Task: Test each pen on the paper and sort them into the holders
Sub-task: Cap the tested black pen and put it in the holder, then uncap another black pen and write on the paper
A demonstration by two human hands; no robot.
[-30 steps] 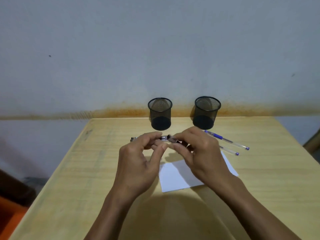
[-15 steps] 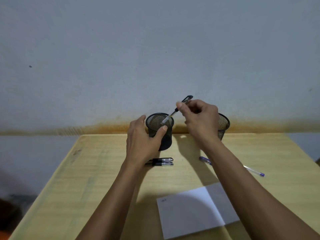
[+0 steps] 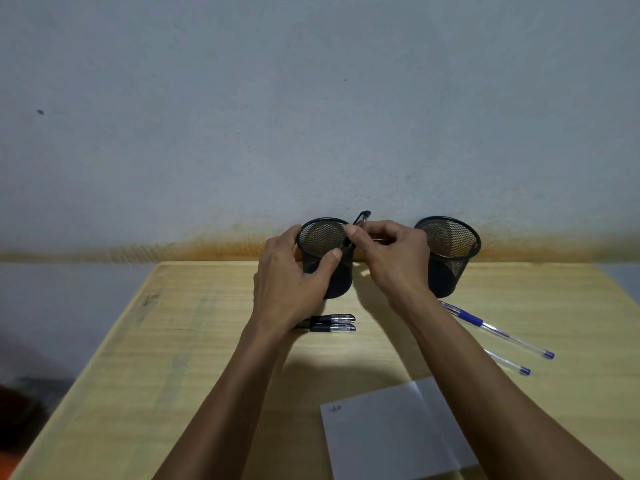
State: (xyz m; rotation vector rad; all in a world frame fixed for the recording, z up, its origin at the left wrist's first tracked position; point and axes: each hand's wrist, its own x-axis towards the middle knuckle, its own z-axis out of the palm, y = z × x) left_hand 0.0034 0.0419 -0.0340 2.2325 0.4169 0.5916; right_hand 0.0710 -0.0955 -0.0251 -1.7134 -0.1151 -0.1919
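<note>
Pinched between thumb and fingers of the right hand (image 3: 391,258), a black pen (image 3: 356,226) stood tilted, its lower end inside the left holder (image 3: 322,237) and its capped top sticking out above the rim. That grip was clamped on the pen, while the left hand (image 3: 291,285) curled round the same holder's side, thumb on its front wall. A second mesh holder (image 3: 450,251) stood to the right, apart from the first, both at the far edge of the wooden surface (image 3: 173,341) against the wall (image 3: 311,98). Two black pens (image 3: 332,323) lay side by side just in front of the left holder, two blue pens (image 3: 498,334) lay right of the right forearm, and a white paper (image 3: 381,438) with a small scribble lay nearer the person.
</note>
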